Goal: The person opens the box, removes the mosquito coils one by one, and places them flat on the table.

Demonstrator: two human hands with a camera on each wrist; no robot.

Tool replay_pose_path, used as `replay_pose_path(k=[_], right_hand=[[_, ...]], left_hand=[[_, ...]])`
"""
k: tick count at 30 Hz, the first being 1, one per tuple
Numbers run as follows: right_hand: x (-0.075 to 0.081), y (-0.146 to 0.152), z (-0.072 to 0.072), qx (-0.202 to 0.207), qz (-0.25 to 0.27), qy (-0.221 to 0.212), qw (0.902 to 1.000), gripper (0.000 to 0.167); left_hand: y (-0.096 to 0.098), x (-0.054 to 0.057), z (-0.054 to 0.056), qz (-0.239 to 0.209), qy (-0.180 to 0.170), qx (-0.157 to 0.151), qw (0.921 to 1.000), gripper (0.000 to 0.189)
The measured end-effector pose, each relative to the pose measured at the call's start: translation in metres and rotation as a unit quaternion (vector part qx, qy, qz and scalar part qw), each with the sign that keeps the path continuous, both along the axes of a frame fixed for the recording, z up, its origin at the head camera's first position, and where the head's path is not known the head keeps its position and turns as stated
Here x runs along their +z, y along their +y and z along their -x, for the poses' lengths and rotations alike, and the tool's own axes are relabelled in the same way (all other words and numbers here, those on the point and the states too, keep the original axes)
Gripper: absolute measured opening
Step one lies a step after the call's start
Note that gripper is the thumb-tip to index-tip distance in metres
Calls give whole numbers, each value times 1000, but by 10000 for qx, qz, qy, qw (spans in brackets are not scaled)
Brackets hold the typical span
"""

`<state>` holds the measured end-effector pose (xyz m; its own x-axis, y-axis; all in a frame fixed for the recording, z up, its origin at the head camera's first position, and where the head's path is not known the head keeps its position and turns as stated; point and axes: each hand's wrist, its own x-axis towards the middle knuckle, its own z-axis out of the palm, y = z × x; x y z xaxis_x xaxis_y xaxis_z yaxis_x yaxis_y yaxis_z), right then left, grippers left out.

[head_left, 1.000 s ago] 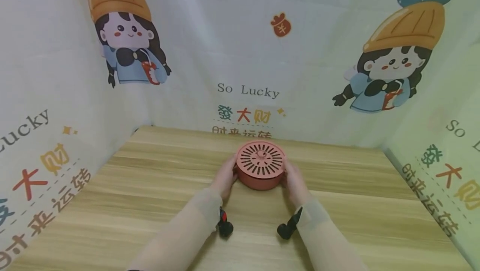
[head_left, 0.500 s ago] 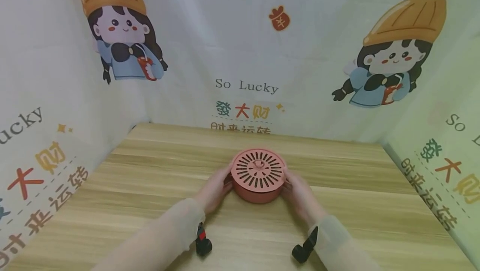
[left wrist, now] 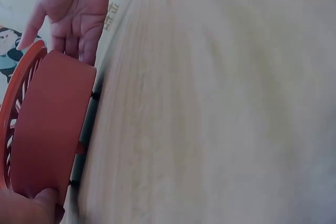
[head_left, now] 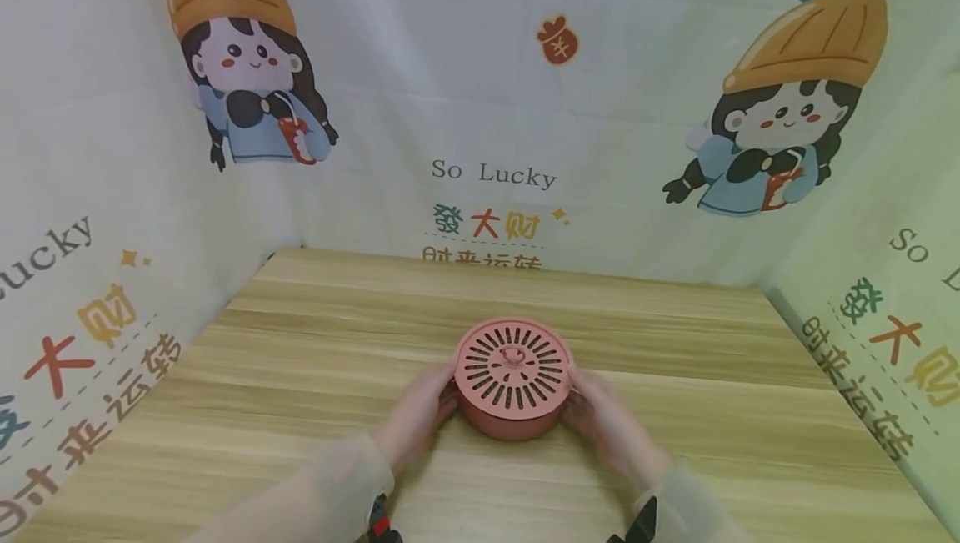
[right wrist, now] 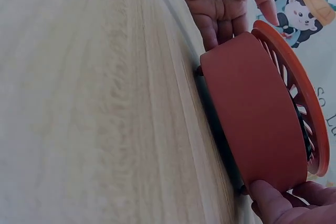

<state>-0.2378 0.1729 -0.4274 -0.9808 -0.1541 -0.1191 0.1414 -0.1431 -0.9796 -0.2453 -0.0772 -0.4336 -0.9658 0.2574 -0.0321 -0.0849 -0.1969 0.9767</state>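
Note:
In the head view, a round red mosquito coil holder (head_left: 513, 428) with a slotted pink lid and a small knob sits between both hands near the table's middle. My left hand (head_left: 417, 419) grips its left side, with the thumb against the wall in the left wrist view. On the opposite side my right hand (head_left: 609, 424) holds it, fingers partly hidden behind the wall. Small dark feet show under the holder (right wrist: 257, 111) in the right wrist view, right at the tabletop. The lid appears slightly tilted, with a gap beneath its rim.
The wood-grain table (head_left: 300, 343) is enclosed by a white printed cloth (head_left: 465, 51) at the back and both sides. Dark wrist cameras, one of them the left wrist camera (head_left: 382, 522), show at the bottom of the head view.
Both hands have brought the mosquito coil holder toward the person and slightly left across the table. Their grip stays on its two sides, and the forearms have drawn back.

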Motion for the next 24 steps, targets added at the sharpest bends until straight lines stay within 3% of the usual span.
replay_pose_path(k=[8, 15, 24], right_hand=[[0, 1, -12, 119, -65, 25, 9999, 60], [-4, 8, -11, 258, -35, 11, 9997, 63], [-14, 22, -5, 736, -1119, 571, 9893, 70]], left_hand=[[0, 1, -16, 104, 15, -1, 9999, 58], [-1, 1, -20, 244, 43, 35, 9997, 56], [-7, 0, -18, 379, 62, 21, 9993, 59]])
